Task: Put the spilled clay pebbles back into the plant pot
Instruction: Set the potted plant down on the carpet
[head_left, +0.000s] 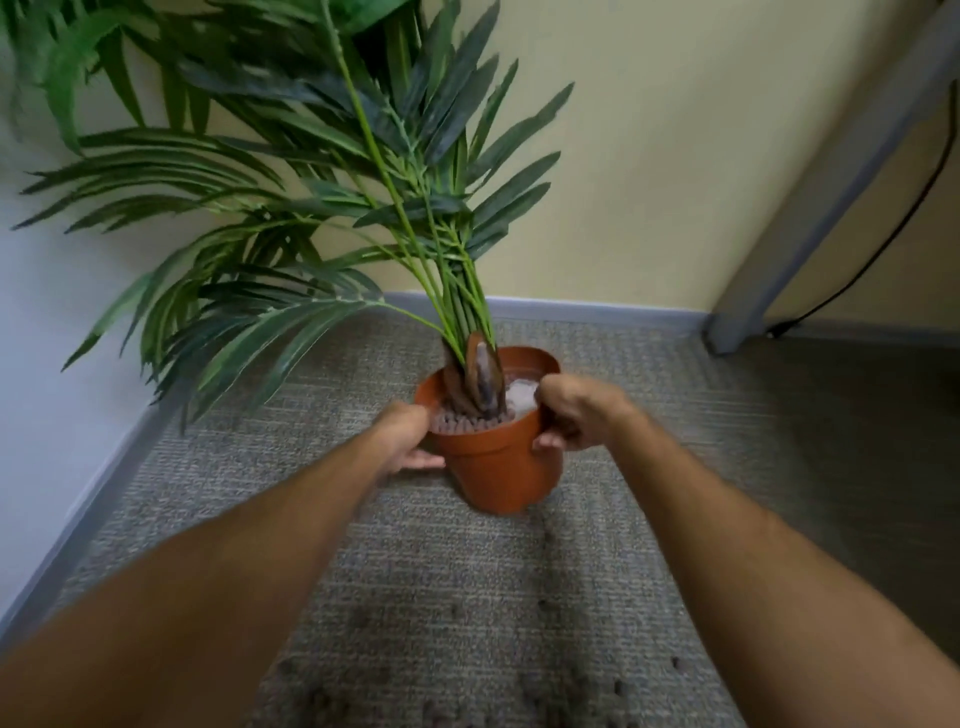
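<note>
We found both hands, left hand (410, 441) and right hand (576, 415), gripping the tilted plant pot (493, 467) on the carpet (675, 389), while spilled clay pebbles (545, 691) lay uncollected nearer us, so refilling remained outstanding.

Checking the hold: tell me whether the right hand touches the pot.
Touching. The head view shows the right hand wrapped over the pot rim, thumb inside.

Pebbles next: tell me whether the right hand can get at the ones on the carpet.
Probably yes, once it lets go of the pot. The right hand grips its rim; the pebbles lie uncovered on carpet nearer the person.
</note>
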